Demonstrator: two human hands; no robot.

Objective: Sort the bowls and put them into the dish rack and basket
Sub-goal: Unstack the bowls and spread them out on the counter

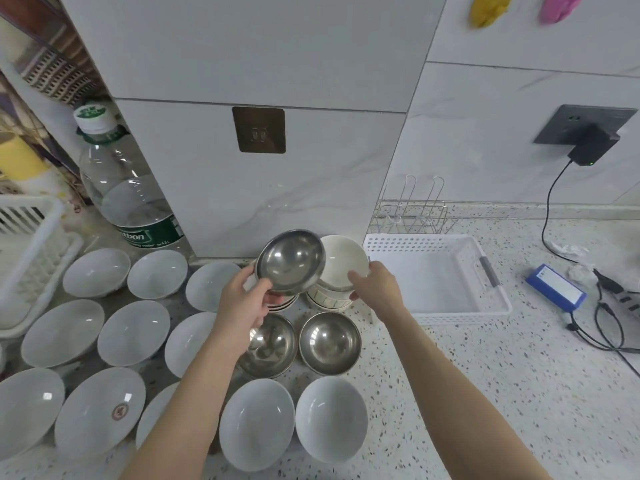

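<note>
My left hand point(247, 299) grips a steel bowl point(291, 260) by its near rim and holds it tilted above the counter. My right hand point(375, 284) holds a cream ceramic bowl point(343, 263) that sits on top of a short stack of ribbed cream bowls point(327, 299). Two more steel bowls point(330, 342) point(273, 348) rest on the counter just below the hands. Several white ceramic bowls point(130, 332) are spread over the left and near counter. A white plastic basket point(440, 275) stands to the right. A white dish rack point(27, 251) is at the far left.
A large water bottle point(128, 188) stands behind the white bowls by a tiled pillar point(277, 168). A small wire rack point(410, 216) sits behind the basket. At the right lie a blue box point(556, 287), cables point(606, 317) and a wall plug point(592, 148).
</note>
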